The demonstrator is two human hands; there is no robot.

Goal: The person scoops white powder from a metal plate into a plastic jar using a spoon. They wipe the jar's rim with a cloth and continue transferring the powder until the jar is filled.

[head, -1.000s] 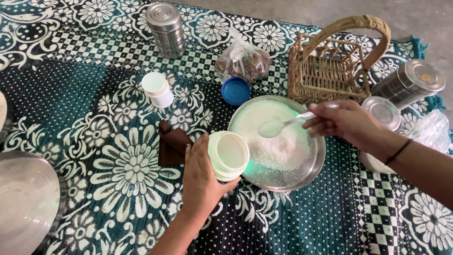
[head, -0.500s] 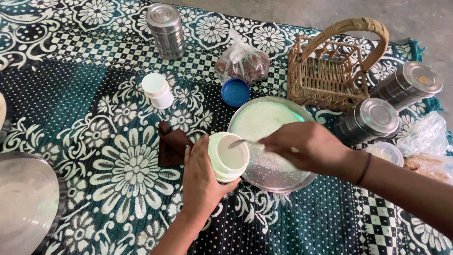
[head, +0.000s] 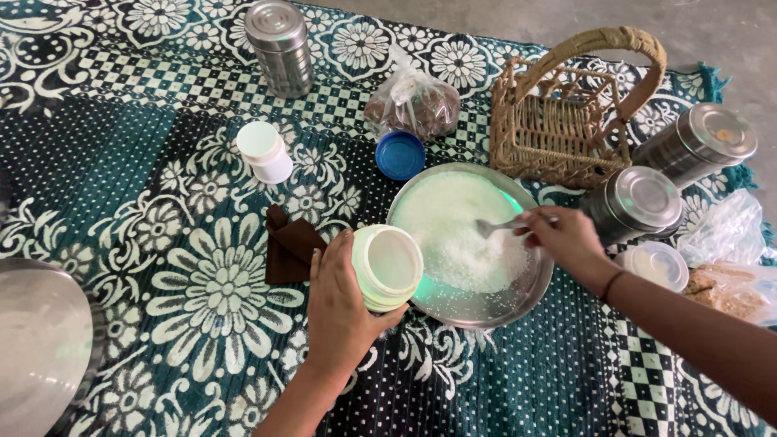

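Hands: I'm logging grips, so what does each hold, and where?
Left hand grips the pale green jar around its side. Right hand pinches the spoon by its handle.

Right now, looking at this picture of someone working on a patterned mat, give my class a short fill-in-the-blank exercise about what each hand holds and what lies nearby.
1. The left hand holds a pale green ____, tilted toward the steel plate.
2. The right hand holds a metal ____ over the white grains.
3. The round lid lying beside the plate is ____ in colour.
4. The wicker ____ beyond the plate has an arched handle.

Missing words: jar; spoon; blue; basket
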